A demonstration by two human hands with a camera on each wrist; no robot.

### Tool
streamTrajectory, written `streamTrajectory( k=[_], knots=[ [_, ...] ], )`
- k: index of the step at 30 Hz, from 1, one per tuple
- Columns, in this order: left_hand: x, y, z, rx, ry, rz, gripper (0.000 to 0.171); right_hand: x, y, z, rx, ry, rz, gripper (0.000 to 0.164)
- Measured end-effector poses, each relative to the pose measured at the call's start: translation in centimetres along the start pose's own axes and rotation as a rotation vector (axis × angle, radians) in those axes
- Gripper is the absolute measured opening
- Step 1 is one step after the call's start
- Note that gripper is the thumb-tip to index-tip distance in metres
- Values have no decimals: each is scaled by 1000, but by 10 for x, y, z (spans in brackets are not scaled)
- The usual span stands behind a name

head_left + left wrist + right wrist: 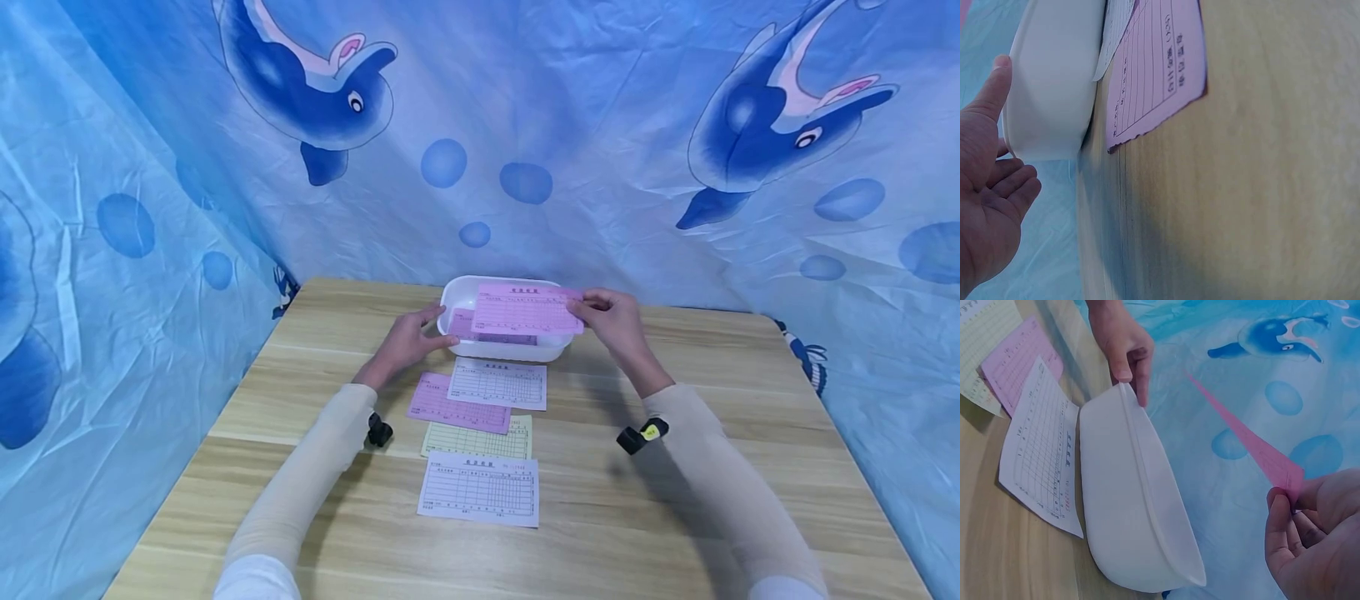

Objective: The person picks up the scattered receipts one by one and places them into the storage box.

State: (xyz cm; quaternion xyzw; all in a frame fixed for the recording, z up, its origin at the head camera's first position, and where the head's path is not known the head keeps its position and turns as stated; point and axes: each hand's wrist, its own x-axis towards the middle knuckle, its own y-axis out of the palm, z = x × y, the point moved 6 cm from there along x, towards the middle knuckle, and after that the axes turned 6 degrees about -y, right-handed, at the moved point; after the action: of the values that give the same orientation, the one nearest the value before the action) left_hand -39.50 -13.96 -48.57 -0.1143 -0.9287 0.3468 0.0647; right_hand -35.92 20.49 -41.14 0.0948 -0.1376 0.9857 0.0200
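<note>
In the head view a white plastic basin [510,351] stands at the table's back. My left hand [408,337] holds its left end, thumb along the near rim and fingers round the far side; the left wrist view shows the other fingers loosely bent. With thumb and fingertips my right hand [611,321] pinches the right edge of a pink receipt slip [525,310], which hangs over the basin. In the right wrist view this slip shows nearly edge-on, above the rim. Another pink slip [461,323] lies inside the basin, partly hidden by the held one.
In front of the basin lie a white slip [498,383], a pink slip [457,404], a yellow-green slip [476,439] and a nearer white slip [480,492], overlapping in a column. The wooden table [637,525] ends at a blue dolphin-printed curtain [600,108].
</note>
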Motion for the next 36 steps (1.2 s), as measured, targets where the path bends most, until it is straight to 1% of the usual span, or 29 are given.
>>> streamTrajectory(
  k=[5, 9, 16, 23, 26, 31, 36],
  knots=[
    [0, 0, 1, 2, 2, 0, 83, 12, 10, -3, 7, 12, 6, 31],
    [0, 1, 0, 7, 4, -1, 84, 21, 18, -5, -14, 21, 9, 32],
    [-1, 1, 0, 21, 2, -3, 83, 34, 32, -15, -24, 30, 1, 35],
    [-2, 1, -1, 9, 2, 2, 84, 41, 47, -26, -119, 3, 7, 29],
    [-2, 0, -1, 1, 2, 3, 84, 43, 53, -29, -129, -2, 21, 27],
    [-2, -1, 0, -6, 5, 2, 84, 46, 63, -32, -136, 15, 47, 26],
    [0, 0, 0, 0, 4, 9, 83, 50, 71, -35, -194, 42, 79, 26]
  ],
)
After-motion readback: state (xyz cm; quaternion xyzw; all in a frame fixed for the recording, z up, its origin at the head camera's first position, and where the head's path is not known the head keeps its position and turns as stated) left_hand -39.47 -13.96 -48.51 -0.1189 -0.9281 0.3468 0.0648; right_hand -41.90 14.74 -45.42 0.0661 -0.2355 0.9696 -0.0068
